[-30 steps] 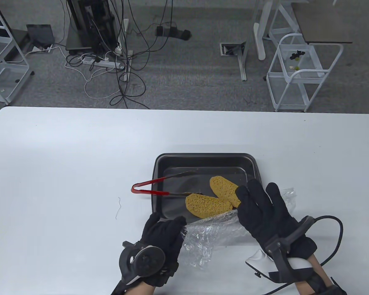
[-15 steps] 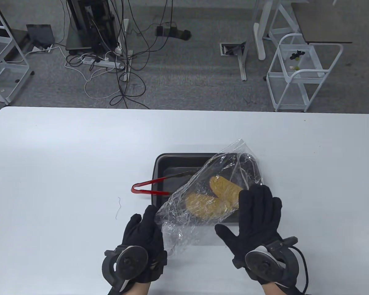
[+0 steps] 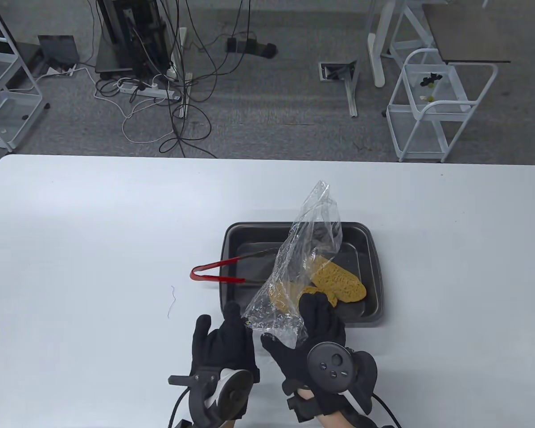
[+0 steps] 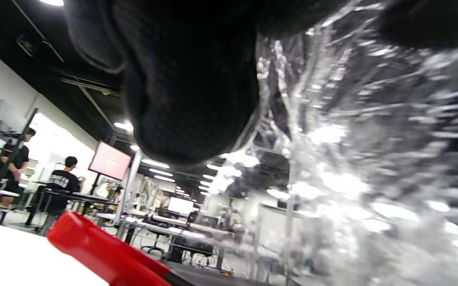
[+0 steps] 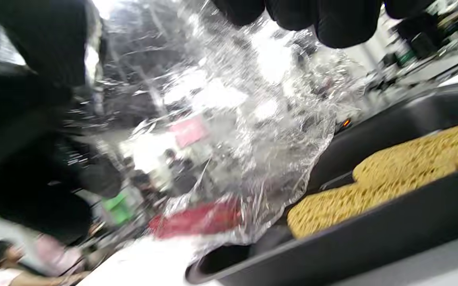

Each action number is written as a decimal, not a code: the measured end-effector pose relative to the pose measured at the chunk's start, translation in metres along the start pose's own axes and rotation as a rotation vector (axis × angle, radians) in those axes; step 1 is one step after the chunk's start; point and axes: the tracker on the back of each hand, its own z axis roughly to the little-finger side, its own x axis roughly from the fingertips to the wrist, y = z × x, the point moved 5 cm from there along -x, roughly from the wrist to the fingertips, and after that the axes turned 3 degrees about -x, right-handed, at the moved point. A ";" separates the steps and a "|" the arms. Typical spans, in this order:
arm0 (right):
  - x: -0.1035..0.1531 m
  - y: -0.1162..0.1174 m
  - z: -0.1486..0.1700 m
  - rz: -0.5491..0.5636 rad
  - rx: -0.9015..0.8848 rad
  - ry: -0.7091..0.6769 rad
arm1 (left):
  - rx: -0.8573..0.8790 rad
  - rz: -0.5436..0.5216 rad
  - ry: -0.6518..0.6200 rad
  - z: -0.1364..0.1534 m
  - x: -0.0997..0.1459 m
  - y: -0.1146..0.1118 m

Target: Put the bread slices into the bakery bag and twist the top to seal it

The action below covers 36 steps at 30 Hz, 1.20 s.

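Bread slices (image 3: 339,283), two of them, lie side by side in the tray (image 3: 374,267) right of centre in the table view, none bagged yet. The tray is the largest thing on the table (image 3: 93,223); the bag (image 3: 303,258) comes next, a clear crumpled film held above the tray's lower left part, its long axis running from the hands at lower centre up and right to a loose tip. The slices lie up and right of both hands, nearer the right hand (image 3: 312,339), whose fingers curl over the bag's lower edge. The left hand (image 3: 225,339) sits just left of that edge with fingers fairly straight; whether it pinches the film I cannot tell. My judgement: the bag's mouth must be opened toward the slices first.

Red tongs (image 3: 218,272) rest over the tray's left rim.

The right wrist view shows the slices low against the tray wall with the film hanging beside them. The left wrist view shows only a fingertip (image 4: 189,99) against film.
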 end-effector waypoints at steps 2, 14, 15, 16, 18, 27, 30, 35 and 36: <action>-0.006 -0.006 0.003 0.125 0.088 0.013 | -0.019 0.006 -0.019 -0.007 0.002 -0.002; -0.009 -0.028 0.046 0.206 0.493 0.015 | -0.060 0.104 0.086 0.003 -0.002 -0.012; -0.007 -0.029 0.048 0.214 0.438 -0.001 | -0.031 0.079 0.068 0.002 -0.002 -0.010; -0.007 -0.029 0.052 0.211 0.332 -0.001 | 0.025 0.081 0.065 0.003 0.000 -0.009; -0.007 -0.032 0.061 0.189 0.162 0.048 | 0.110 0.151 0.083 0.009 0.000 -0.016; 0.005 -0.038 0.050 0.299 0.111 -0.016 | 0.257 0.423 0.163 0.005 0.007 -0.053; 0.010 -0.040 0.044 0.312 0.094 -0.037 | 0.223 0.368 0.223 0.007 0.003 -0.058; 0.007 -0.049 0.054 0.330 0.270 -0.008 | 0.003 0.264 0.245 0.026 -0.007 -0.045; 0.005 -0.052 0.061 0.320 0.315 0.016 | -0.015 0.238 0.261 0.033 -0.009 -0.036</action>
